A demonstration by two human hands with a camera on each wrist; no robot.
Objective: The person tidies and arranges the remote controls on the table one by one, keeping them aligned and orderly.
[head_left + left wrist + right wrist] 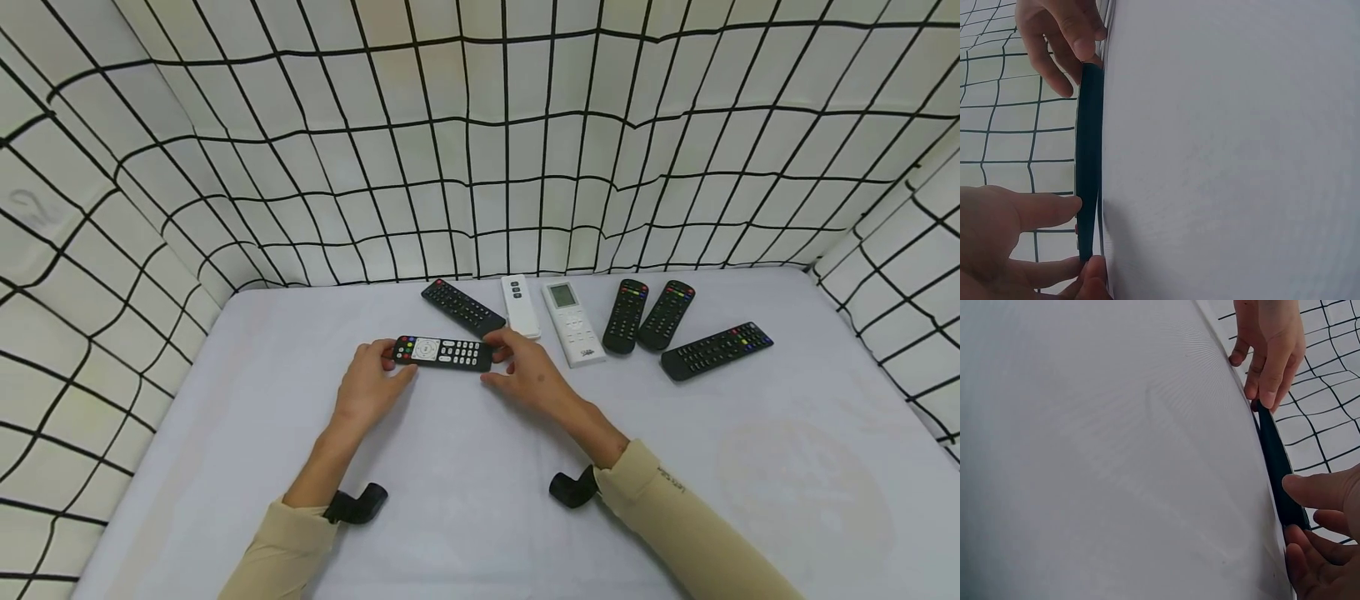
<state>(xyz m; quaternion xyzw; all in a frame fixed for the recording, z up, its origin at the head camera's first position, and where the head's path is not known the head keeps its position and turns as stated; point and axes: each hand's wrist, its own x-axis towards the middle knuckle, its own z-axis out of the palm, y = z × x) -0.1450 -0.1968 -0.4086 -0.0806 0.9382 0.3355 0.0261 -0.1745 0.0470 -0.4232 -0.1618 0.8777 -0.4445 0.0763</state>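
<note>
A black remote control with a white round pad and white keys lies crosswise between both hands, keys up. My left hand pinches its left end, thumb at the near edge and fingers at the far one. At the right end my right hand holds it the same way. The left wrist view shows the remote's dark long side edge-on, close over the tablecloth, its left-hand end slightly raised. In the right wrist view, the right thumb touches that side, with fingers curled at the end.
Behind the hands lie a slanted black remote, a slim white remote and a white remote with a screen. Farther right are two black remotes side by side and another angled one. Black netting borders the white table.
</note>
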